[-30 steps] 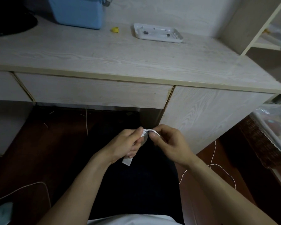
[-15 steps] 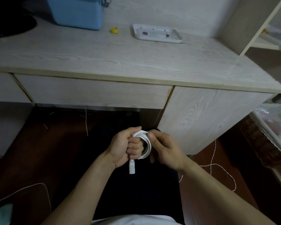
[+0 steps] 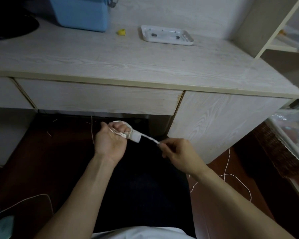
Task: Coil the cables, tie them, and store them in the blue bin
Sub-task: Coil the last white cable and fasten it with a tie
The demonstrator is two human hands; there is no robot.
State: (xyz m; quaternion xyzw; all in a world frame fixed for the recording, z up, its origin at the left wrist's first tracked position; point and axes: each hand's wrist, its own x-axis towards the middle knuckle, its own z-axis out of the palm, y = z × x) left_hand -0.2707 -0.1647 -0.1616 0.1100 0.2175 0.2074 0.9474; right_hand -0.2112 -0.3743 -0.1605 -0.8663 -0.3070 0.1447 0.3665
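Observation:
Below the desk's front edge, over my lap, my left hand (image 3: 111, 141) grips a small coil of white cable (image 3: 123, 133), palm turned up, fingers curled through the loops. A white plug end (image 3: 135, 136) sticks out to the right of that hand. From it a white strip (image 3: 150, 139) stretches tight to my right hand (image 3: 177, 150), which pinches its far end. The blue bin (image 3: 81, 12) stands at the desk's back left, well away from both hands.
A white tray (image 3: 166, 36) and a small yellow object (image 3: 121, 31) lie on the wooden desk (image 3: 128, 62). Thin white cords (image 3: 231, 176) trail on the floor to the right and at lower left. A shelf unit (image 3: 273, 31) rises at the right.
My left hand has turned palm up with the coil. My right hand has moved right and down, pulling the white strip out straight from the coil.

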